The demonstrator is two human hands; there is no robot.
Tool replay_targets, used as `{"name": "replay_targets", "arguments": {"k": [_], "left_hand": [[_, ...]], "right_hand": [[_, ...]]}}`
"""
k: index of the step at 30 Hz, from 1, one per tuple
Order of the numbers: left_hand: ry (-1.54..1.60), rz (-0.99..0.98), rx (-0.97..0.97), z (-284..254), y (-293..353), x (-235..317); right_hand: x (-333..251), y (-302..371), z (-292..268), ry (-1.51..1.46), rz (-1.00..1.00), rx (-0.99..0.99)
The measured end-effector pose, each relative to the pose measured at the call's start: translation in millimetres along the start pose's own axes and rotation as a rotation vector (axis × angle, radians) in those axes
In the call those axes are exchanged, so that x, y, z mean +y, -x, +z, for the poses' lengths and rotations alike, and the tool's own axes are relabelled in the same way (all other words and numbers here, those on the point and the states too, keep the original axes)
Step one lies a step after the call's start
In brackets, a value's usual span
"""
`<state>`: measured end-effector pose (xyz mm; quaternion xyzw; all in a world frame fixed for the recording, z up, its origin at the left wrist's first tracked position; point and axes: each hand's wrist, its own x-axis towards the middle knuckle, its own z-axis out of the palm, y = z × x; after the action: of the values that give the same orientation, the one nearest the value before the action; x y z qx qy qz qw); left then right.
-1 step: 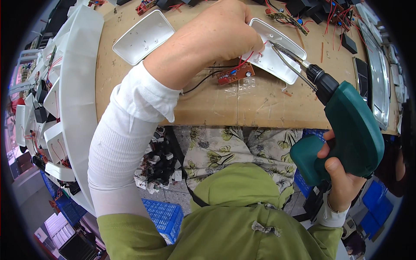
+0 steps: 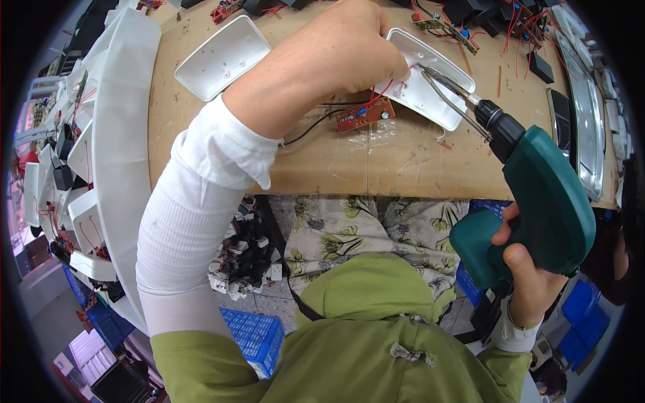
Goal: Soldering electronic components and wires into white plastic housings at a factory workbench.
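Observation:
My left hand (image 2: 359, 50) reaches over the workbench, fingers bent into a pinch at a white plastic shell (image 2: 440, 101). Thin red wires (image 2: 385, 88) come out beside its fingertips, which are largely hidden by the hand itself. They lead to a small orange-brown circuit board (image 2: 366, 115) just in front of the shell, with a black cable on its left. Wrapped round the grip of a green soldering gun (image 2: 547, 195) is my right hand (image 2: 531, 275). The gun's metal tip and thin curved feed tube point into the shell, close to the left fingertips.
Another white shell (image 2: 222, 57) lies open side up at the back left. Circuit boards, black blocks and red wires (image 2: 510, 20) crowd the far right. A tall white panel (image 2: 124, 148) borders the bench's left side. A blue crate (image 2: 252, 336) stands below.

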<state>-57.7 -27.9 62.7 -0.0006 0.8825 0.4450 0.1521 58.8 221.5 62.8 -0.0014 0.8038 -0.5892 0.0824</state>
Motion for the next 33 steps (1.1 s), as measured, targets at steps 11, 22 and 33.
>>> {"name": "replay_targets", "arguments": {"k": [11, 22, 33], "left_hand": [[-0.004, -0.047, -0.011, 0.4, -0.5, 0.9], [0.132, 0.004, 0.016, 6.6, 16.4, -2.0], [-0.048, 0.097, 0.143, 13.2, 26.9, -6.5]], "right_hand": [[4.7, 4.2, -3.3, 0.02, -0.043, 0.02], [10.9, 6.2, 4.4, -0.035, -0.068, 0.02], [17.6, 14.3, 4.8, -0.11, -0.05, 0.029]]}}
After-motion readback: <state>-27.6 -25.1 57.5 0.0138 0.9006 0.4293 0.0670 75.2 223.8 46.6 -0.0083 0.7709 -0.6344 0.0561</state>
